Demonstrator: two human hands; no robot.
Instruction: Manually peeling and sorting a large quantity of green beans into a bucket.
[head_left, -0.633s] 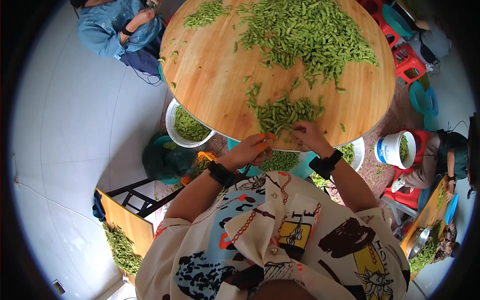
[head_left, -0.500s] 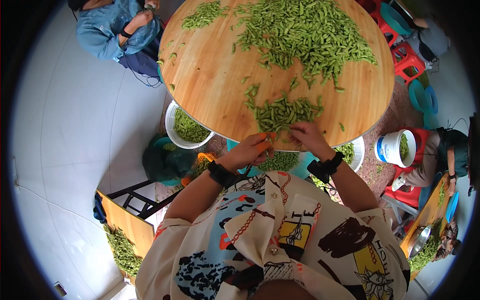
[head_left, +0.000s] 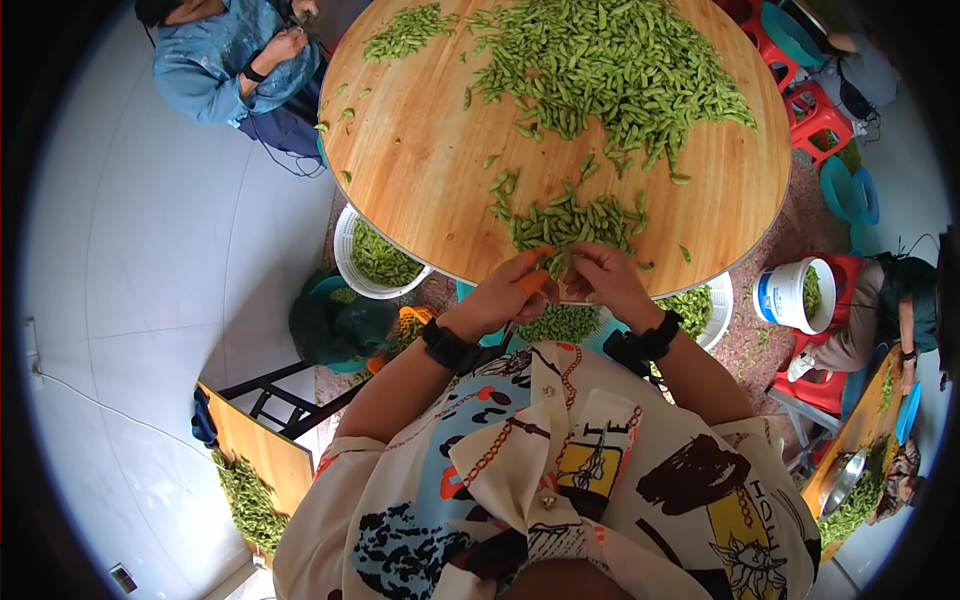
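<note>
Left hand (head_left: 512, 295): fingers curled, orange covers, at table edge; grip unclear.
Right hand (head_left: 612, 288): thumb and fingers nearly together, just beside left; grip unclear.
Pod (head_left: 558, 264): between both hands' fingertips; can't tell which holds it.
Risk: slack pinch could drop it off the table (head_left: 430, 190) edge.
Pod pile (head_left: 575, 222): just beyond fingertips; reaching in could scatter loose pods.
Below hands: teal basin (head_left: 597, 330) of beans, partly blocked by wrists.
Left of hands: white basket (head_left: 345, 245).
</note>
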